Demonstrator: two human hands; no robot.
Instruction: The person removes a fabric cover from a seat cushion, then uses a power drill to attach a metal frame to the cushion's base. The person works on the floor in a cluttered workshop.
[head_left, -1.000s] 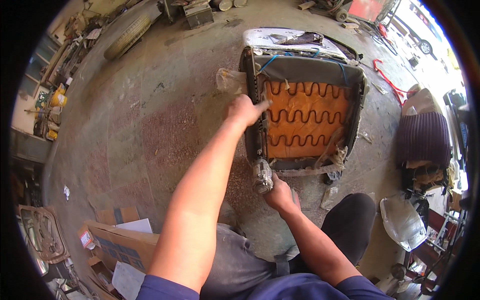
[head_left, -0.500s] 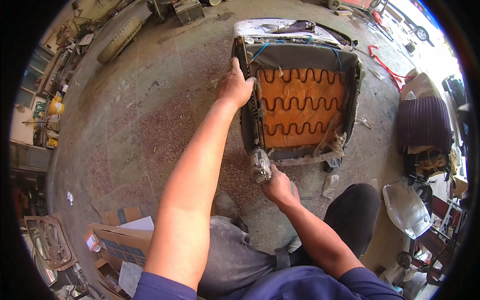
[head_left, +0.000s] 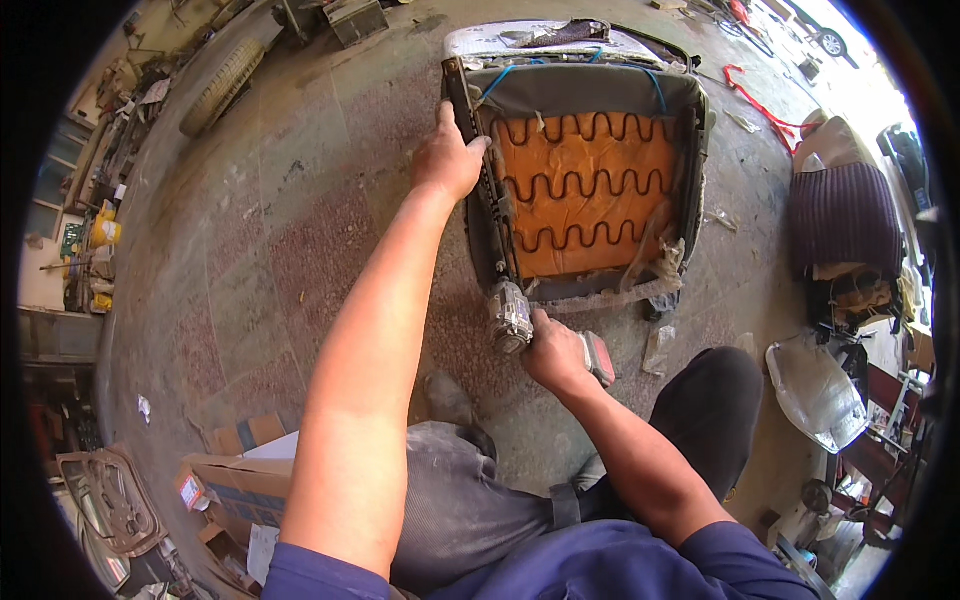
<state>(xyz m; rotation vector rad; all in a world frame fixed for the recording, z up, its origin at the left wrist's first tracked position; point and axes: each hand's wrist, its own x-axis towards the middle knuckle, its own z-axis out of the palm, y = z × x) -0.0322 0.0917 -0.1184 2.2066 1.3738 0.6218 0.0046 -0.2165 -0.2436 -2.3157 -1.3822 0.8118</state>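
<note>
An upturned car seat (head_left: 570, 285) lies on the floor in front of me, its underside showing. Wavy black springs (head_left: 585, 185) cross an orange-brown panel (head_left: 590, 215) inside its dark frame. Along the seat's left side runs a dark metal seat rail (head_left: 457, 90). My left hand (head_left: 445, 160) is closed around the upper part of this rail, thumb over its right side, other fingers partly hidden. My right hand (head_left: 556, 352) grips a worn cordless power tool (head_left: 511, 320) with a red-and-grey battery. Its nose meets the rail's near end; the contact itself is hidden.
A tyre (head_left: 222, 88) stands at the far left. Cardboard boxes (head_left: 240, 480) lie near left. On the right are a purple striped seat cushion (head_left: 845, 220), a silvery panel (head_left: 818, 395) and a red strap (head_left: 760, 110). Plastic scraps (head_left: 658, 350) lie beside the seat.
Seat, hands and tool appear slightly higher and further left, along with the surroundings. The tool's red battery now shows beside my right hand. Both hands keep their hold.
</note>
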